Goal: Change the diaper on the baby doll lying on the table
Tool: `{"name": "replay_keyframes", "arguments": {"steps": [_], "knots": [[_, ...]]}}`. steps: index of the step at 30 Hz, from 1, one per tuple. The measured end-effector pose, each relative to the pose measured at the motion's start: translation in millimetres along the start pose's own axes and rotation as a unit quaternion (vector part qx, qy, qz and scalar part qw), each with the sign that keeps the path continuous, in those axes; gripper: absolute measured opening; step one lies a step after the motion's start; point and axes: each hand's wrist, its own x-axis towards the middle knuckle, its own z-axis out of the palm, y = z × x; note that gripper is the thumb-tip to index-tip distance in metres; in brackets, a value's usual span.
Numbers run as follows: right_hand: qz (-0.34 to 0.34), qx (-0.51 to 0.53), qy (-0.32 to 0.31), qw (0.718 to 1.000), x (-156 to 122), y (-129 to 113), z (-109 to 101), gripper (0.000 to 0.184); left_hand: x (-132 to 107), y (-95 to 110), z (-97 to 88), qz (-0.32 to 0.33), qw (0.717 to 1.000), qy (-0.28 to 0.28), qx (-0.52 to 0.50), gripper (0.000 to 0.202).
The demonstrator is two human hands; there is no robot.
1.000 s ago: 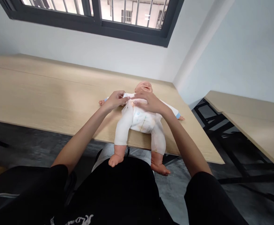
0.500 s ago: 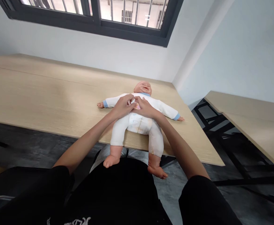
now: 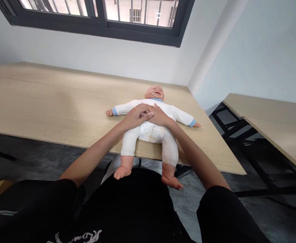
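Observation:
A baby doll [image 3: 151, 131] in a white suit with blue collar and cuffs lies on its back on the wooden table [image 3: 49, 101]. Its arms are spread wide and its bare feet hang over the near edge. Across the doll's belly rests my left hand [image 3: 135, 116], fingers curved and thumb stretched out apart from them. My right hand [image 3: 160, 115] lies on the belly from the other side, fingers extended toward the left one. The two hands overlap at the fingertips and hide the middle of the suit. I make out nothing held in either.
A second wooden table [image 3: 269, 114] with a black metal frame stands at the right. Behind the doll is a white wall with a dark-framed barred window [image 3: 138, 23]. A black chair [image 3: 19, 195] is at the lower left.
My hands have come closer together and flattened over the doll's belly, covering the pink patch that showed between them. My left thumb now reaches across toward my right hand. The doll stays in place.

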Motion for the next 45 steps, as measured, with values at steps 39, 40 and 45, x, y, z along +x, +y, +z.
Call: {"name": "replay_keyframes", "arguments": {"steps": [39,40,45], "knots": [[0.214,0.266,0.394,0.853,-75.6,34.8,-10.7,0.026,-34.6,38.1,-6.7,-0.127,0.981,-0.147,0.017,0.075],[0.232,0.254,0.396,0.851,-77.9,33.6,-14.2,0.028,-36.7,35.4,-8.2,-0.139,0.984,-0.099,-0.047,0.071],[0.351,0.236,0.286,0.860,-87.1,30.2,-23.5,0.055,-37.2,20.7,-14.5,-0.282,0.884,0.141,-0.346,0.038]]}}
